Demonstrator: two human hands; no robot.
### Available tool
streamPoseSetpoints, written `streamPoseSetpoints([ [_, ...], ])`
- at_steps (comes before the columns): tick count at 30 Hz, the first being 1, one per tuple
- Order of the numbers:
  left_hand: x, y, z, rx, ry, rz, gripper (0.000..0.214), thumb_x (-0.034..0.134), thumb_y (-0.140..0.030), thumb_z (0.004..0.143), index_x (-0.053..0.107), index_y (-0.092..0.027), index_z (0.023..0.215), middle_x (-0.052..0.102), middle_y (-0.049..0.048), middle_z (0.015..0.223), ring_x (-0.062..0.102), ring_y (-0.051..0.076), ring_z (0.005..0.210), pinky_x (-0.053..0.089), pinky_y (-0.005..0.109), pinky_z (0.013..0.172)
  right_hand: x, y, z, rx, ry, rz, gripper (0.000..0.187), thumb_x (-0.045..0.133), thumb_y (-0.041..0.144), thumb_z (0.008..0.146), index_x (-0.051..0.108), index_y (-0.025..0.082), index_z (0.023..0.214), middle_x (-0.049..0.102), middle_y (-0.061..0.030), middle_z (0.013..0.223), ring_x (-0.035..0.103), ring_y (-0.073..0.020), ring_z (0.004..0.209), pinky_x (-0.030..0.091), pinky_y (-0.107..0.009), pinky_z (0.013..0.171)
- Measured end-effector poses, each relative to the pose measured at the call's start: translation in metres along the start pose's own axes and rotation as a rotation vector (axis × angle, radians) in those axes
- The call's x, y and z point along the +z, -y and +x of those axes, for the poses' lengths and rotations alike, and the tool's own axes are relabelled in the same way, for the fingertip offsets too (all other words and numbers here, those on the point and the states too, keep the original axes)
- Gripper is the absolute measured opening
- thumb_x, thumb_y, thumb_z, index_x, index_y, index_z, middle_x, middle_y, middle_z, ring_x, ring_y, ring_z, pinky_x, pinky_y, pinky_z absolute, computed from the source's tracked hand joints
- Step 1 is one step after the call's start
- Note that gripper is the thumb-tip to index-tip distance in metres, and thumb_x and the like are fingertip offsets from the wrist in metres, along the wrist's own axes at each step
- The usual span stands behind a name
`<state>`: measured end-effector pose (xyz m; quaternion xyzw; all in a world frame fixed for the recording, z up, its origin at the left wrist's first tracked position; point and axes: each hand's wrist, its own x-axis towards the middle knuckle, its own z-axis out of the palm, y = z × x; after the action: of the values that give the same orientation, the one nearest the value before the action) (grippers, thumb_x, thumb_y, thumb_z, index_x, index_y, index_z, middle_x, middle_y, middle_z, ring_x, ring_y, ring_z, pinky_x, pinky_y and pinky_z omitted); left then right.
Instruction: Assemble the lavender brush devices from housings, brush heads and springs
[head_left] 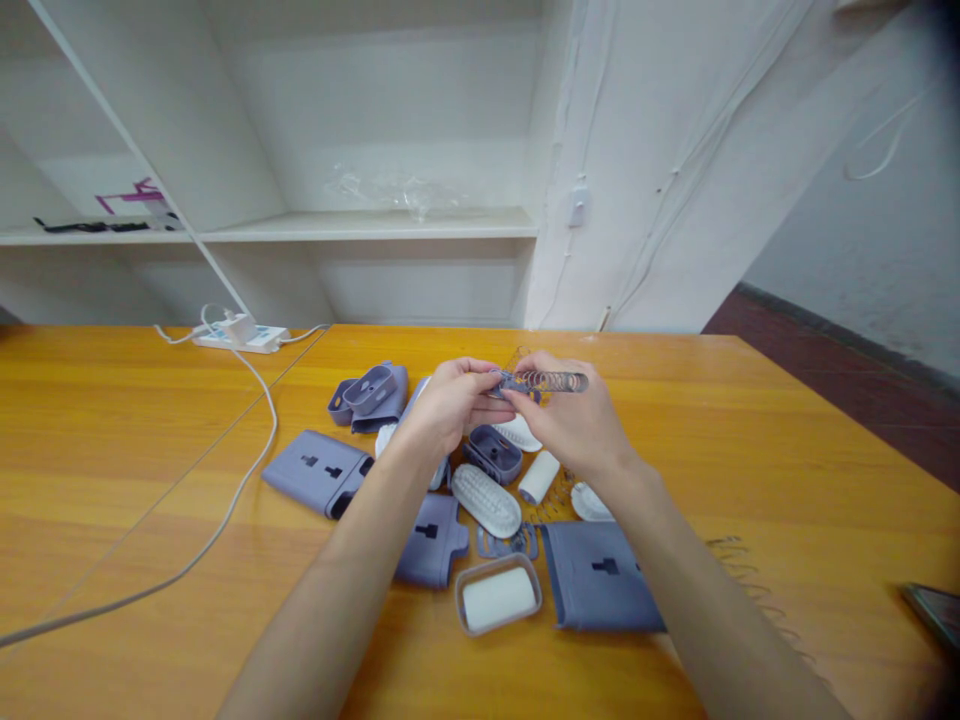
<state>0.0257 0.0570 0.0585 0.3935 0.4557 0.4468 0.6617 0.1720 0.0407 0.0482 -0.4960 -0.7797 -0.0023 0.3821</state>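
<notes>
Both my hands are raised over the wooden table [787,450]. My left hand [448,400] pinches a small purple plastic piece [511,385] at its left end. My right hand [574,420] is closed on a metal coil spring [559,381] that sticks out to the right and meets the purple piece. Below the hands lie several purple housings, among them a flat purple case [319,470], a purple shell [433,540] and a purple cover [600,588]. A white oval brush head [486,499], a white roller [538,477] and a small purple tray [493,452] lie between them.
A clear tray with a white block [498,596] sits nearest me. Stacked purple trays [371,395] lie at the back left. A white power strip [240,335] and its cable [225,520] cross the left side. Loose springs [739,570] lie right. A phone [937,612] rests at the right edge.
</notes>
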Motion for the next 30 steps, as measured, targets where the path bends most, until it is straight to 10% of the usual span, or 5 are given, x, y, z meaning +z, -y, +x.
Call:
streamPoseSetpoints([
  [30, -0.004, 0.005, 0.003, -0.051, 0.071, 0.132, 0.009, 0.056, -0.008, 0.081, 0.061, -0.012, 0.087, 0.072, 0.0102, 0.071, 0.069, 0.017, 0.052, 0.058, 0.025, 0.053, -0.015, -0.013, 0.004, -0.032, 0.216, 0.233, 0.010, 0.068, 0.016, 0.079, 0.067, 0.020, 0.089, 0.072, -0.0038, 0.090, 0.066, -0.0219, 0.088, 0.047, -0.033, 0.079],
])
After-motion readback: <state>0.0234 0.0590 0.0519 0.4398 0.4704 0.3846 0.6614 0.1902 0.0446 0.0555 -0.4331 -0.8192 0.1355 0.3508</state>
